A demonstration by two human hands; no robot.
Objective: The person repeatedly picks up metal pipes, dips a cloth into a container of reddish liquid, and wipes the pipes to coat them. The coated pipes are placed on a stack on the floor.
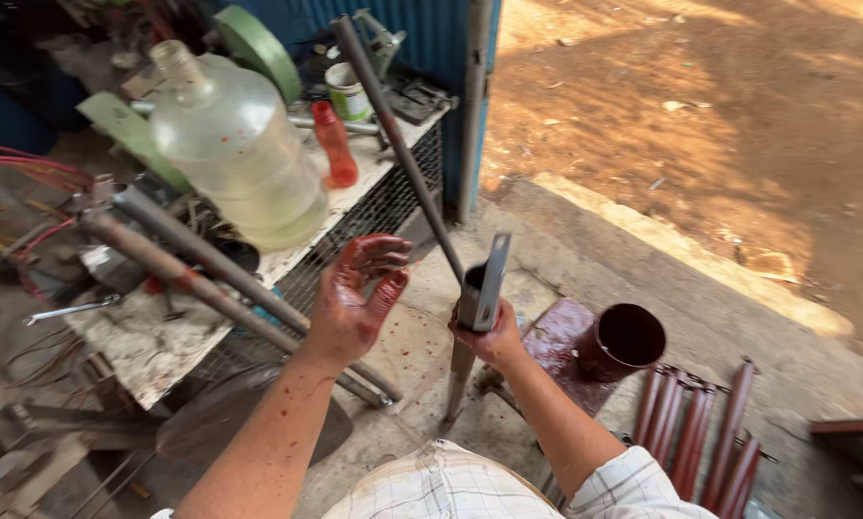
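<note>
A: How is the left hand [354, 293] held?

B: Raised in front of the body with the forearm angled up from the lower left. The palm faces up and toward the person, the fingers [378, 255] spread and loosely curled, holding nothing. It is smeared all over with dark red paint.

A: And the right hand [494, 336]?

B: Lower and to the right, the arm reaching forward from a checked sleeve [633, 476]. Its fingers are wrapped tight around a short metal tube [479, 298] with a flat bracket on top, held upright, its lower end down at the concrete floor [422, 375].

A: What is around them?

B: A red paint pot [624, 341] sits just right of the tube, with a row of red-painted rods [700, 432] lying near it. A big clear bottle [234, 144] lies on the workbench [162, 346] to the left.
</note>
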